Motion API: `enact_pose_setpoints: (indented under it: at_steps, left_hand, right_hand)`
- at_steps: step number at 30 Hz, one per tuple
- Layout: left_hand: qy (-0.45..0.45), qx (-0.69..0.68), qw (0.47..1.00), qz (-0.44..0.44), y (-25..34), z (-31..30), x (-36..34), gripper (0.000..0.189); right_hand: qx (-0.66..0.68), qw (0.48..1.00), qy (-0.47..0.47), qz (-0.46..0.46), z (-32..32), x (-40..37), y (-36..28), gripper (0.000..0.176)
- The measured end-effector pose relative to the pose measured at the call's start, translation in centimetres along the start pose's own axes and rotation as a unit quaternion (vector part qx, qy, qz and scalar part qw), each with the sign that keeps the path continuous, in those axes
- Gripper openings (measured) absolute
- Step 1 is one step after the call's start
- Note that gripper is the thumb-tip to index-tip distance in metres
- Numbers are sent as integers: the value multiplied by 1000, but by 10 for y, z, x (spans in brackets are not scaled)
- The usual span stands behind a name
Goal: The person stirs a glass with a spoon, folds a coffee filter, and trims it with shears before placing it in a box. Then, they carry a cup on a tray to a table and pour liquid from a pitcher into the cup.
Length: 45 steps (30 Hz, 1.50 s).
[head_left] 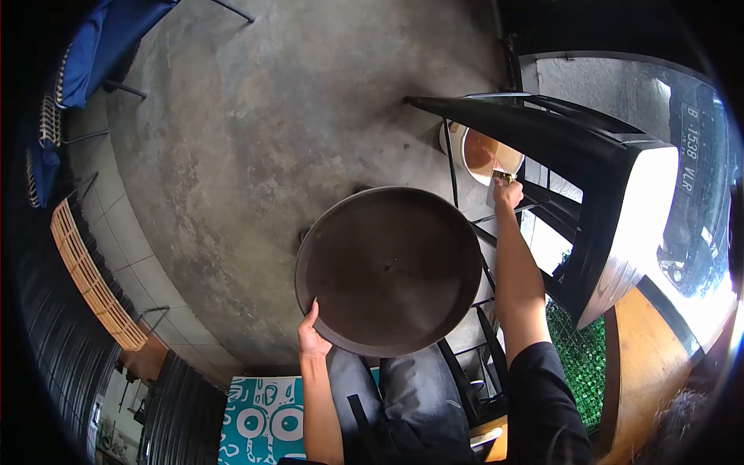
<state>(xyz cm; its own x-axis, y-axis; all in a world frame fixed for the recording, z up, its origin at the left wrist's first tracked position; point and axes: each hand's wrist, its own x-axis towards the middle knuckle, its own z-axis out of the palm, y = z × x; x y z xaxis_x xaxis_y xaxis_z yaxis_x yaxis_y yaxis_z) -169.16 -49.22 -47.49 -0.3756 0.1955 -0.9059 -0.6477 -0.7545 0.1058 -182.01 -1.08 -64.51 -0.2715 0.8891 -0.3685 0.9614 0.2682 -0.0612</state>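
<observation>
My left hand (311,339) grips the near left rim of a large round dark brown tray (387,267), thumb on top and the other fingers hidden beneath. The tray is held above my lap and carries only a small dark speck. My right hand (508,192) is stretched out to the right, closed around a small pale glass (491,191), partly hidden by the fingers. The glass is tilted over a white bucket (453,143). Orange-brown liquid (480,149) stands in the bucket, and a thin reddish streak shows just below the glass's mouth.
A black table or stand with a pale glossy end (643,209) overhangs the bucket, its thin black legs close to my right arm. Blue chairs (101,54) and a woven rattan piece (89,275) line the left. A teal patterned surface (267,422) lies near my left arm.
</observation>
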Motion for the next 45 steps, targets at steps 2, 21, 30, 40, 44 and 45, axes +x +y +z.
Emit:
enact_pose_setpoints:
  at_steps: [2, 21, 30, 40, 44, 45]
  left_hand:
    - [-2, -7, 1000, 0, 4, -3, 0, 49]
    - [32, -48, 998, 24, -7, -5, -1, 46]
    - [58, -38, 997, 30, -10, -12, -3, 47]
    - [15, -99, 992, 81, 0, -36, -11, 45]
    - [14, -145, 983, 111, 9, -64, -31, 44]
    - [10, -156, 980, 123, 14, -70, -40, 44]
  right_hand:
    - [-17, 1000, 3, 0, -6, -2, -8, 41]
    - [-243, 940, 19, -239, -44, -13, -57, 14]
    - [52, 992, 102, 54, -54, -7, -57, 41]
    - [345, 931, -18, -119, -65, -113, -43, 33]
    - [331, 883, -122, -311, -138, -246, -74, 24]
    - [343, 852, -160, -362, -159, -290, -87, 21]
